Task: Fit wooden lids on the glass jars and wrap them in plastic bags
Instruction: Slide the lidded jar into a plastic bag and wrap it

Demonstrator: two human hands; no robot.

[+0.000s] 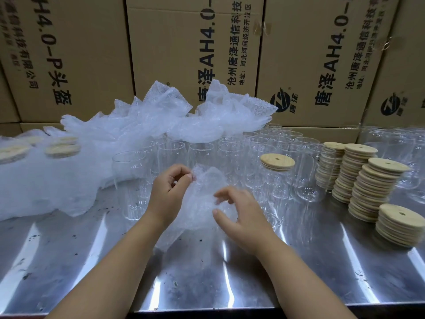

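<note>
1. plastic bag [202, 199]: clear bubble film, crumpled, held up just above the metal table [207, 284] at the middle of the view, in front of the glass jars.
2. left hand [169, 194]: thumb and forefinger pinch the bag's upper left edge; the other fingers are curled.
3. right hand [243, 215]: curled fingers and thumb lie on the bag's right side, thumb and forefinger apart; cannot tell whether they pinch the film.
4. glass jars [200, 155]: many, clear, upright, open at the top, standing in close rows behind the hands and running back to the right.
5. lidded jar [276, 187]: stands at the right front of the rows, with a round wooden lid [277, 162] with a small hole on its mouth, slightly tilted.
6. lid stacks [368, 187]: several tall piles of the same wooden lids, right of the jars; a shorter pile sits nearest the table's right edge.
7. bag pile [147, 120]: a loose heap of clear bubble bags, lying over the back rows of jars and spreading left.
8. wrapped jars [62, 149]: at far left, blurred, wooden lids showing through the film.
9. more glassware [395, 143]: at far right, behind the lid stacks, indistinct.
10. cardboard boxes [184, 54]: brown, printed with black text, stacked as a wall behind the table.
</note>
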